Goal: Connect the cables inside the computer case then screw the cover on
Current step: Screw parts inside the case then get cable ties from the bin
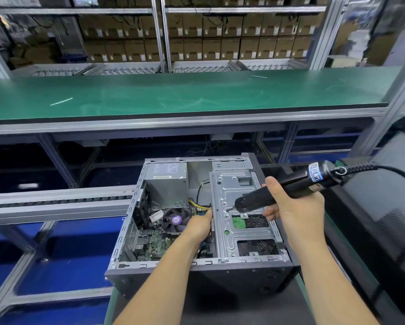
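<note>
An open computer case [126, 233] lies on its side in front of me, with no side cover on it. Inside I see the power supply [167, 181], a CPU fan [175, 220] and the motherboard [158, 242]. My left hand [200, 227] reaches into the case beside the silver drive cage [229, 235], its fingertips at the yellow and black cables [200, 205] by the cage edge. My right hand [295, 207] grips a black electric screwdriver [281, 188], whose tip touches the top of the drive cage.
The screwdriver's cord [398, 171] runs off to the right over a dark machine [384, 202]. A long green workbench [173, 95] spans the background, with stacked cardboard boxes [220, 41] on shelves behind. A roller conveyor rail [56, 202] lies at the left.
</note>
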`<state>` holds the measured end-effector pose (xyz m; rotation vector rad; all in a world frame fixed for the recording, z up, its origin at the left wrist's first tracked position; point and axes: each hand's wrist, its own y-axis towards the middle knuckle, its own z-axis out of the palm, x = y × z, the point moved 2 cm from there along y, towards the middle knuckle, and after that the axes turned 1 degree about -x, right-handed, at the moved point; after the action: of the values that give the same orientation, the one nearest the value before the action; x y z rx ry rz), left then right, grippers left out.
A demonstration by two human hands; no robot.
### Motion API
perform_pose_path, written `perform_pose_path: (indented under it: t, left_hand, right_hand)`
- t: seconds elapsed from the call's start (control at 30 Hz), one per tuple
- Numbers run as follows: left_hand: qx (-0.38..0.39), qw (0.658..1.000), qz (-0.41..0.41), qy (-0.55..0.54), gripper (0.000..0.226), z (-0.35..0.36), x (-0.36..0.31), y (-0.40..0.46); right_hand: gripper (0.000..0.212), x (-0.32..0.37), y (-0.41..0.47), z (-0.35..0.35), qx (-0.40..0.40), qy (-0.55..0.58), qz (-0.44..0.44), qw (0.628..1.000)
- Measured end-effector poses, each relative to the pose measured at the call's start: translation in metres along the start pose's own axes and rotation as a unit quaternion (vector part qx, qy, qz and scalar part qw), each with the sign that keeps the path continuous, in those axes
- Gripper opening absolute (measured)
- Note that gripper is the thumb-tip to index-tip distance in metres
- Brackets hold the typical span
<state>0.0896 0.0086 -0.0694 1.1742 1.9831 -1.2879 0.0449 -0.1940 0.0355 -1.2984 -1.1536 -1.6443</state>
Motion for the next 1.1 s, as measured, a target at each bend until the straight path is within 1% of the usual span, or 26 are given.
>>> perform_pose_path:
  t: [0.13, 0.2, 0.27, 0.3, 0.43, 0.63, 0.73, 0.87, 0.97, 1.1]
  left_hand:
    - [-0.006, 1.0, -0.006, 0.006, 0.054, 0.001, 0.002, 0.002]
    - [-0.001, 1.0, -0.012, 0.014, 0.056, 0.001, 0.002, 0.001]
    - [0.017, 1.0, -0.022, -0.008, 0.056, 0.002, 0.003, 0.001]
    - [0.019, 0.999, -0.031, -0.023, 0.053, 0.003, 0.005, 0.001]
    - [0.005, 0.998, -0.041, -0.038, 0.059, 0.005, 0.005, 0.0]
    - [0.01, 0.993, -0.058, -0.102, 0.061, 0.005, 0.006, 0.0]
    - [0.009, 0.99, -0.066, -0.123, 0.067, 0.003, 0.007, 0.0]
    - [0.016, 0.987, -0.066, -0.145, 0.06, 0.005, 0.006, 0.0]
    - [0.018, 0.989, -0.06, -0.135, 0.057, 0.008, 0.006, 0.002]
    - [-0.005, 0.992, -0.053, -0.113, 0.061, 0.01, 0.004, 0.005]
  right_hand:
    - [0.056, -0.001, 0.002, 0.0, 0.004, -0.02, 0.003, 1.0]
    - [0.049, -0.001, 0.002, 0.0, 0.004, -0.029, 0.001, 1.0]
    - [0.043, -0.002, 0.001, 0.0, 0.002, -0.029, -0.002, 1.0]
    - [0.042, -0.002, 0.001, -0.001, 0.001, -0.028, -0.004, 1.0]
    - [0.046, -0.001, 0.003, -0.002, 0.001, -0.028, -0.01, 1.0]
    - [0.05, 0.0, 0.005, -0.003, 0.004, -0.026, -0.014, 1.0]
    - [0.046, 0.0, 0.006, -0.001, 0.011, -0.032, -0.012, 0.999]
    - [0.044, -0.002, 0.004, 0.003, 0.015, -0.04, -0.009, 0.999]
    - [0.041, -0.004, 0.005, 0.004, 0.014, -0.043, -0.007, 0.999]
    - [0.044, -0.006, 0.008, 0.007, 0.021, -0.046, -0.003, 0.999]
